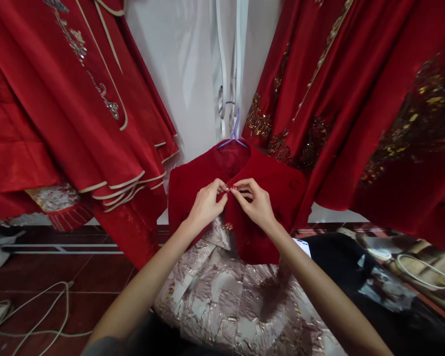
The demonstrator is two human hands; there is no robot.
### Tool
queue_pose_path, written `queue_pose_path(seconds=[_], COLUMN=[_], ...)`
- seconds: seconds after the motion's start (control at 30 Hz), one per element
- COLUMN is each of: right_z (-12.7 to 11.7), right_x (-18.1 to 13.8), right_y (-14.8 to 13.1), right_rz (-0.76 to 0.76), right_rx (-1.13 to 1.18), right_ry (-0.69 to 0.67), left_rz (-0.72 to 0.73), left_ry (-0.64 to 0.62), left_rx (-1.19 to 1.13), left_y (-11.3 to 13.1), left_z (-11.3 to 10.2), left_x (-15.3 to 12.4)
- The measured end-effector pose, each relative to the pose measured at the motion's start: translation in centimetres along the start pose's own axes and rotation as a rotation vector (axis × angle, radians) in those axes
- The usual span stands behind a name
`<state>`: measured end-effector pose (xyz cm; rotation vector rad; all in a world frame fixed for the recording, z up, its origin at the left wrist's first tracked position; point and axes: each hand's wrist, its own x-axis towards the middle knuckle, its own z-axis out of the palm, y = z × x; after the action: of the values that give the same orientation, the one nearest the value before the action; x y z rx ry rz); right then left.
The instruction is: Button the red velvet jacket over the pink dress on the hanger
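A short dark red velvet jacket (pixel 274 188) hangs on a purple hanger (pixel 234 133) in front of me, over a pale gold brocade skirt (pixel 237 301). My left hand (pixel 205 205) and my right hand (pixel 255 200) meet at the jacket's front opening. The fingers of both pinch a small red fastening (pixel 230 188) at chest height. A second small ornate fastening (pixel 227 226) sits lower on the front edge.
Red embroidered gowns hang at the left (pixel 77 109) and at the right (pixel 356 109), with a white wall (pixel 185 74) between them. White cables (pixel 40 306) lie on the dark red floor at the left. A black cloth (pixel 341 262) and cluttered items lie at the lower right.
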<state>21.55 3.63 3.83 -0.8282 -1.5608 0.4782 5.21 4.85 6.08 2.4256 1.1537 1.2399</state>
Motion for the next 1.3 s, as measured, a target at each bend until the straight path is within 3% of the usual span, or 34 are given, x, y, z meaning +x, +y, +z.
queue_pose_path(seconds=[0.17, 0.57, 1.0, 1.1, 1.23, 1.3], right_z=[-0.3, -1.4, -2.5, -1.7, -0.1, 0.5], right_x=[0.1, 0.7, 2.3, 1.2, -2.5, -4.7], right_y=[0.3, 0.6, 0.1, 0.1, -0.3, -0.4], right_rz=[-0.022, 0.088, 0.122, 0.089, 0.052, -0.006], right_rx=[-0.004, 0.119, 0.08, 0.094, 0.055, -0.045], right_ry=[-0.001, -0.085, -0.237, -0.181, 0.043, 0.045], left_rz=[0.02, 0.103, 0.163, 0.067, -0.055, -0.09], left_ry=[-0.104, -0.142, -0.186, -0.143, -0.085, -0.098], left_rx=[0.027, 0.138, 0.235, 0.167, -0.016, -0.082], left_y=[0.4, 0.8, 1.3, 1.4, 1.2, 1.1], left_z=[-0.5, -0.5, -0.7, -0.1, 0.9, 1.0], left_x=[0.4, 1.6, 1.4, 0.8, -1.8, -3.6])
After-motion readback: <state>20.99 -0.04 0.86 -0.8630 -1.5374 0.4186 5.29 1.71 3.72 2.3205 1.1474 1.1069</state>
